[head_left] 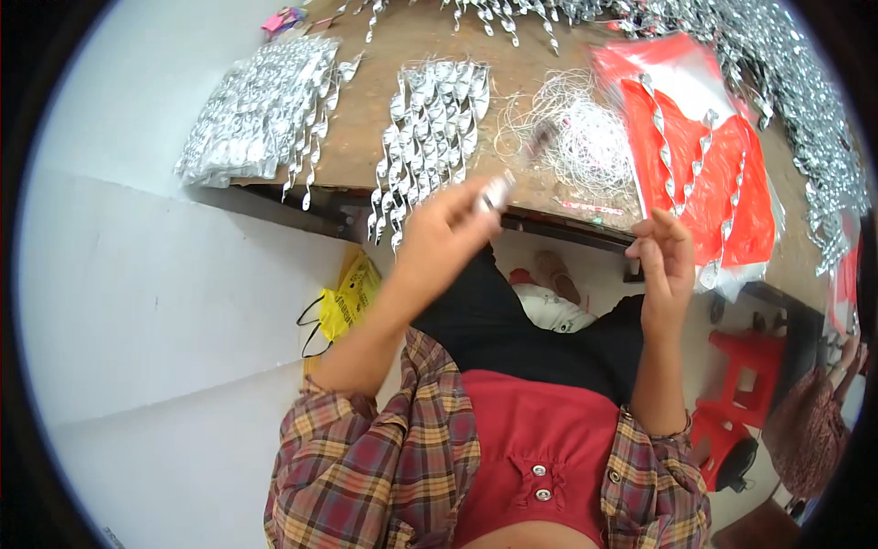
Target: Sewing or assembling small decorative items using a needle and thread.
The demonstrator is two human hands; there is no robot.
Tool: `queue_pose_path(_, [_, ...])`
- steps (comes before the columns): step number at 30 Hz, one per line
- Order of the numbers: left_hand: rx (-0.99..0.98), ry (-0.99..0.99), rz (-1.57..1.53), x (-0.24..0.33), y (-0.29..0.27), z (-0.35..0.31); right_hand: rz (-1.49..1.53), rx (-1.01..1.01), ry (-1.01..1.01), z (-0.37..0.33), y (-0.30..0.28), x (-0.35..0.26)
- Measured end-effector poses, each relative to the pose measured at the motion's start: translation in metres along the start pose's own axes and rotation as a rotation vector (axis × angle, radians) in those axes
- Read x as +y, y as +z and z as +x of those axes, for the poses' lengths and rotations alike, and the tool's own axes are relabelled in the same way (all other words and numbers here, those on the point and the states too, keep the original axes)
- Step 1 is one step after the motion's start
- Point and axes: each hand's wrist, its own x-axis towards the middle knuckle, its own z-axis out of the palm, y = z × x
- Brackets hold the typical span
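Note:
My left hand (pixel 444 233) is closed on a small shiny silver twisted strip (pixel 495 192), blurred by motion, above the table's front edge. To its left, a row of silver spiral strips (pixel 434 119) lies on the table, with ends hanging over the edge. My right hand (pixel 666 252) is raised near the table edge beside a red plastic bag (pixel 750 206). Its thumb and finger are pressed together; whatever they may hold is too small to make out. Between the hands and farther back sits a tangled heap of white string (pixel 585 133).
Packed silver spirals (pixel 261 119) fill the table's left end. A large pile of silver strands (pixel 732 41) covers the back right. Spirals also lie on the red bag. Below are a yellow bag (pixel 343 306) and red stools (pixel 743 375). A white wall (pixel 119 265) stands left.

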Motion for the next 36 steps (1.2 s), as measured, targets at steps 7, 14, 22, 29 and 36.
queue_pose_path(7, [0.283,-0.018,0.154,-0.010,-0.064,0.089,-0.011,-0.113,0.090,-0.014,0.002,-0.004])
queue_pose_path(14, [0.355,0.391,0.827,-0.022,-0.057,0.125,-0.050,-0.132,0.144,-0.014,-0.003,-0.010])
queue_pose_path(22, [0.172,0.445,0.735,-0.006,0.038,0.236,-0.267,-0.236,0.051,-0.025,0.005,-0.004])
queue_pose_path(29, [0.141,0.441,0.999,-0.053,0.085,0.320,-0.300,-0.174,0.154,-0.037,-0.007,-0.002])
queue_pose_path(36, [0.224,0.296,0.253,-0.012,0.066,0.286,-0.055,-0.138,0.297,-0.024,-0.004,-0.007])
